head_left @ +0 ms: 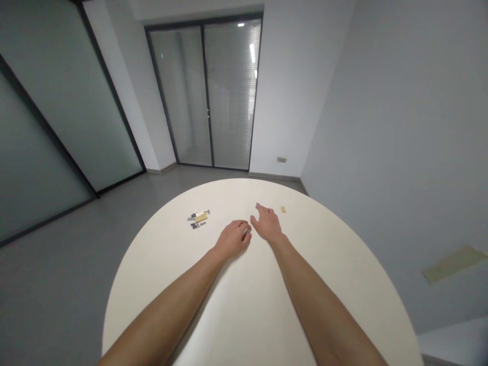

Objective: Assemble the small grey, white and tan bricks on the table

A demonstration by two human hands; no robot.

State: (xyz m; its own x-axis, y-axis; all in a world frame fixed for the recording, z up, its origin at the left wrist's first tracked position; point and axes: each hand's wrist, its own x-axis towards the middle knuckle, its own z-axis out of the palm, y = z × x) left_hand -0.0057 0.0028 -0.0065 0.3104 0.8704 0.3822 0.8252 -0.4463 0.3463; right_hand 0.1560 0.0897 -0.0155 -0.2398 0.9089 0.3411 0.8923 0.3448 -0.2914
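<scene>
The left hand (232,239) is half closed. Its fingers (241,225) curl down toward the top of the table, and at the fingertips a small pale thing (247,232) shows, but I cannot tell if the hand really has hold of it. The right hand (268,224) is open with spread fingers and it holds nothing.

One small tan plastic piece (283,209) lies alone, a little to the right of the open fingers and apart from them. Its long axis points about away from the person, and the right hand is clearly the nearer hand to it.

Everything lies on the round white table (247,305). Near its far edge, left of the hands, is a small pile of plastic building pieces (198,218) in tan, white, grey and dark colours. The left hand is the nearer hand to this pile. Beyond the table's far edge stands a glass door with blinds (204,96). No brand or writing can be read on anything.
</scene>
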